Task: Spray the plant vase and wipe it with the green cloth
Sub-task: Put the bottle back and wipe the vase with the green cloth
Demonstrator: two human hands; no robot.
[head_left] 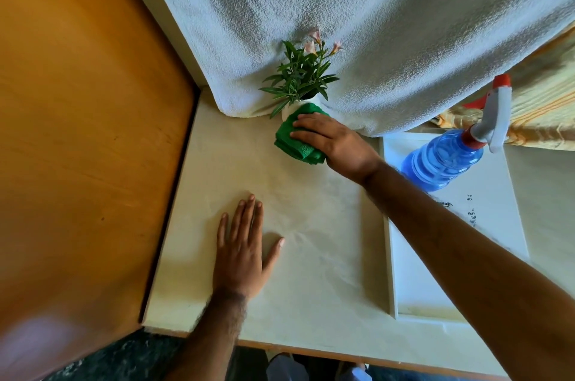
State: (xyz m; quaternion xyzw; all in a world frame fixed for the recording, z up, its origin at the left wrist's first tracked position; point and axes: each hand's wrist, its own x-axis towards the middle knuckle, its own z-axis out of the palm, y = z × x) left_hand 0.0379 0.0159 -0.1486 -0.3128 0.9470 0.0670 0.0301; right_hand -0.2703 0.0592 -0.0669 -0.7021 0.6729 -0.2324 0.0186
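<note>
A small white vase [287, 111] holding a leafy green plant [300, 76] with pale pink flowers stands at the back of the cream table [311, 256]. My right hand [333, 139] presses a folded green cloth [295, 139] against the front of the vase, hiding most of it. My left hand [242, 253] lies flat on the table, fingers spread, holding nothing. A blue spray bottle [445, 156] with a grey and red trigger stands to the right, untouched.
A white towel [342, 23] hangs behind the plant. The bottle stands on a white tray [413, 287] at the right. A wooden panel [77, 132] borders the table's left side. Striped yellow fabric [541, 107] lies at the far right.
</note>
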